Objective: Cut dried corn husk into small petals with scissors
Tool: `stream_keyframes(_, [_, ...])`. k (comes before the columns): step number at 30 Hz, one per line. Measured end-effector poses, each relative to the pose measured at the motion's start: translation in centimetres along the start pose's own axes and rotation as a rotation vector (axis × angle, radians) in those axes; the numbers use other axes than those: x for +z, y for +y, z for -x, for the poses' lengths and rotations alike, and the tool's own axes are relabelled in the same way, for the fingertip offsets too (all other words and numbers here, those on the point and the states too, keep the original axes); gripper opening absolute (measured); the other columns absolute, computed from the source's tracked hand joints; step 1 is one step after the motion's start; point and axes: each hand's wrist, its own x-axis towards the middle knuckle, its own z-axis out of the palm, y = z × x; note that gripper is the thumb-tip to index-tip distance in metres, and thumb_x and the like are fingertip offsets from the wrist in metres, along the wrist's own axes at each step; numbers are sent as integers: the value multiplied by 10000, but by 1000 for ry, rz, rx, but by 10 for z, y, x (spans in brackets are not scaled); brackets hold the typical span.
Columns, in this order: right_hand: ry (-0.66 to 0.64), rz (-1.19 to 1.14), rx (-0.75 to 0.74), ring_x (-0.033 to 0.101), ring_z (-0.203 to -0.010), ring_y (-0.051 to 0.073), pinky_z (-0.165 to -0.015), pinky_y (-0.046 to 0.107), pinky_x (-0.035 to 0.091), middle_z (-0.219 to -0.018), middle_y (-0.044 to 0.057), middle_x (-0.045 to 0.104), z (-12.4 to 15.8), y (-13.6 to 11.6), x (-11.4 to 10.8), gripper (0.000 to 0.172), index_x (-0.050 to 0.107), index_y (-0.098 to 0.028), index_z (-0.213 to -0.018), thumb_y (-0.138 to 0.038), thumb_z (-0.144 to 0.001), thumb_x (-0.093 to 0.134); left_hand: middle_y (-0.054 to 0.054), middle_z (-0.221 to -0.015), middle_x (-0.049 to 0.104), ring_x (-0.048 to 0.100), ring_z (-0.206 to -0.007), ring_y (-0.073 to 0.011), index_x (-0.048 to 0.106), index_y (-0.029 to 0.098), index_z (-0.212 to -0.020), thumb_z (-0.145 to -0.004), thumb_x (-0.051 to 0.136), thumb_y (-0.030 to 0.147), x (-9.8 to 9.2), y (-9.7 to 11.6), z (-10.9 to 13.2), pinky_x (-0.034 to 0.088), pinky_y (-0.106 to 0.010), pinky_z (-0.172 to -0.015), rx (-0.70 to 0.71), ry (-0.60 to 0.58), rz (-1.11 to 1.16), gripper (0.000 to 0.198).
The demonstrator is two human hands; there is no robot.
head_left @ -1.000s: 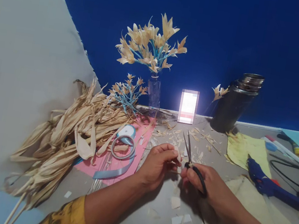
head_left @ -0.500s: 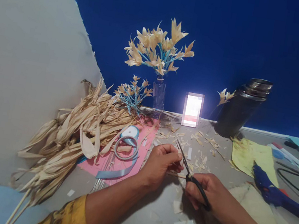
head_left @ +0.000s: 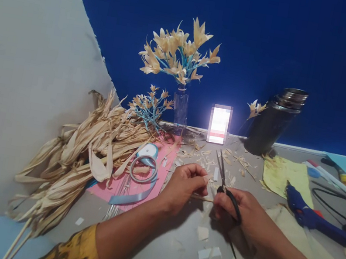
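Note:
My right hand (head_left: 238, 206) grips a pair of black-handled scissors (head_left: 222, 173), its blades pointing away and slightly apart. To the left of them, my left hand (head_left: 185, 187) is closed, thumb pressed to fingers. What it pinches is too small to make out, though something pale shows at the fingertips. A thin straw-coloured stick (head_left: 201, 198) runs between the two hands, and I cannot tell whether either one holds it. Cut scraps of husk and a white paper strip (head_left: 216, 174) lie on the grey tabletop just beyond the fingers.
Dried corn husks (head_left: 77, 162) pile up at left beside pink paper (head_left: 167, 164), a tape ring (head_left: 133, 167) and ribbon (head_left: 131, 200). Behind stand a glass vase (head_left: 181, 111) of husk flowers (head_left: 178, 55), a bright blurred rectangle (head_left: 219, 124) and a dark flask (head_left: 271, 124). A blue glue gun (head_left: 305, 213) lies right.
The scissors have swung more upright, their blades moving away from my left fingertips. My left hand keeps its pinch. The whole view has shifted slightly.

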Motion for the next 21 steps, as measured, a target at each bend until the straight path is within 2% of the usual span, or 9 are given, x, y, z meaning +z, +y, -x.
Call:
stream_keyframes(3, [223, -32, -37, 548, -623, 155, -559, 270, 431, -714, 12, 645, 1, -5, 0, 364, 680, -171, -873, -450, -694, 831, 1, -596, 568, 534, -524, -108, 617, 170, -707, -664, 760, 281, 0, -4, 0, 413, -251, -549, -9, -11, -70, 186])
stream_keyframes(5, [330, 12, -84, 564, -655, 161, -588, 272, 446, -742, 3, 660, 2, -7, 0, 356, 678, -189, -928, -388, -680, 837, 3, -580, 562, 527, -508, -110, 625, 169, -706, -669, 742, 266, 1, -8, 1, 412, -258, -541, -20, -62, -121, 156])
stream_keyframes(10, [311, 52, -113, 536, -596, 146, -553, 256, 420, -662, -18, 635, 3, -8, -1, 263, 667, -187, -857, -302, -670, 811, 3, -577, 571, 520, -500, -109, 622, 164, -701, -656, 755, 255, 2, -14, 1, 419, -267, -542, -54, -168, -99, 167])
stream_keyframes(15, [474, -44, -130, 534, -605, 145, -560, 256, 425, -698, -10, 636, 0, -8, 2, 323, 664, -178, -869, -361, -654, 823, 44, -540, 516, 483, -483, -92, 603, 170, -733, -628, 818, 288, 2, -18, -3, 394, -248, -530, -91, -141, 68, 267])
stream_keyframes(18, [473, -68, -119, 533, -625, 146, -577, 255, 430, -712, -9, 632, 1, -10, 4, 360, 664, -176, -882, -386, -648, 838, 41, -552, 528, 482, -487, -88, 598, 168, -737, -628, 832, 305, 4, -20, -3, 386, -243, -536, -103, -123, 126, 292])
stream_keyframes(21, [394, -70, -86, 512, -612, 137, -562, 245, 417, -678, -22, 601, 4, -11, 7, 350, 655, -181, -856, -410, -662, 835, 1, -630, 605, 578, -582, -119, 593, 166, -721, -629, 809, 280, 3, -16, -3, 452, -264, -615, -91, -60, 157, 262])
